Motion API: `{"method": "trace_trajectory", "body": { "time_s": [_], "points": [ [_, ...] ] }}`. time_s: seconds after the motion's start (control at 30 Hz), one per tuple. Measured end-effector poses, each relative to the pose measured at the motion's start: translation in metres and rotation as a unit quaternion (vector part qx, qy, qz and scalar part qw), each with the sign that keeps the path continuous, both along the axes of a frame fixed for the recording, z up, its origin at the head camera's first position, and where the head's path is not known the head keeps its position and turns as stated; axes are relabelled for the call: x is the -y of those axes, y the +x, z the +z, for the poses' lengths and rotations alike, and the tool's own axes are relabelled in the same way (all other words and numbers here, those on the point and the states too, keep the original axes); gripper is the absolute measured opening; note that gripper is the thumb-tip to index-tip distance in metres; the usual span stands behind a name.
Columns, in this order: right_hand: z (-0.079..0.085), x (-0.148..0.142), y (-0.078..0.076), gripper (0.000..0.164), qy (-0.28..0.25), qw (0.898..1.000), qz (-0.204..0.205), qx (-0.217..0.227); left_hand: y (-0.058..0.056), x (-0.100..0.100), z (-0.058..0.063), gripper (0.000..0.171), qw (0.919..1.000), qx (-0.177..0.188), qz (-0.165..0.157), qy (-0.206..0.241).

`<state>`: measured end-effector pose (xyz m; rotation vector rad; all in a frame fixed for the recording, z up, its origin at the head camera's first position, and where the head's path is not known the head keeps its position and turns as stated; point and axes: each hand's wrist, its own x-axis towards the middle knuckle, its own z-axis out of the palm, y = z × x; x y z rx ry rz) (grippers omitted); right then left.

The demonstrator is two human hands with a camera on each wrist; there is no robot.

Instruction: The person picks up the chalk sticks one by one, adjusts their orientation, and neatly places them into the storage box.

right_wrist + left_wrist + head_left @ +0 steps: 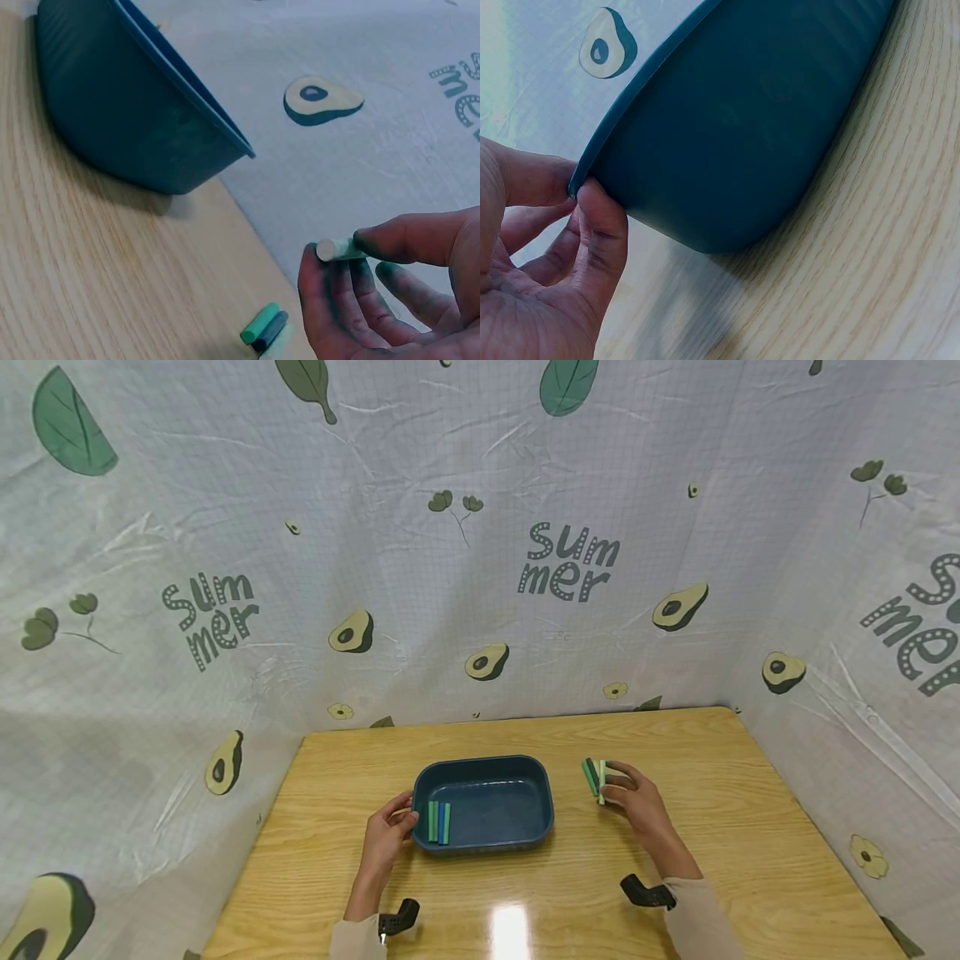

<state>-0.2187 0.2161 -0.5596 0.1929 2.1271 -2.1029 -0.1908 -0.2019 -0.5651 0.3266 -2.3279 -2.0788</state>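
- Near end: pale sleeves on both arms, left sleeve (357,939) and right sleeve (703,917); a black camera mount at each wrist, left mount (399,917) and right mount (647,892).
- Bright glare patch (508,931) on the wooden table (525,893), between the forearms.
- Left hand (385,839): clamped on the tub's rim, thumb and fingers either side of it, at the tub's left end.
- Tub (498,810): dark blue-green, rounded corners, sits upright on the table between the two hands.
- In the tub, at its left end: four chalk sticks side by side, roughly parallel. Three green sticks (432,821), one blue stick (441,823) second from the right. Rest of the tub floor is bare.
- Right hand (637,802): right of the tub, well apart from it. Thumb and fingers clamped on one pale chalk stick (602,782); the right wrist view shows its round end. Green smudges on the fingertips.
- Just beyond those fingers, lying on the table: a green chalk (260,322), a dark chalk (271,333) next to it, then a pale chalk (278,342), partly cut off in the right wrist view.
- Far side: white cloth (420,685) behind the table, printed with avocados, leaves, flowers and "summer".
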Motion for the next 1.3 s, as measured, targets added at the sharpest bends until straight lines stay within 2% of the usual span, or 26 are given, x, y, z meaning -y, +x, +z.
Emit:
{"method": "trace_trajectory", "body": {
  "time_s": [0.3,0.83,1.3],
  "points": [
    [0.009,0.005,0.002,0.061,-0.033,0.999,0.037,-0.016,0.0,0.001,-0.002,0.044,1.0,-0.001,0.003,0.004],
    [0.025,0.044,0.001,0.059,-0.074,0.994,0.077,-0.012,-0.002,0.003,-0.004,0.044,1.0,-0.001,0.0,0.008],
    [0.034,0.088,-0.005,0.055,-0.068,0.99,0.121,-0.016,-0.002,0.005,-0.004,0.044,0.9999,0.001,0.005,0.013]
  ]
}}
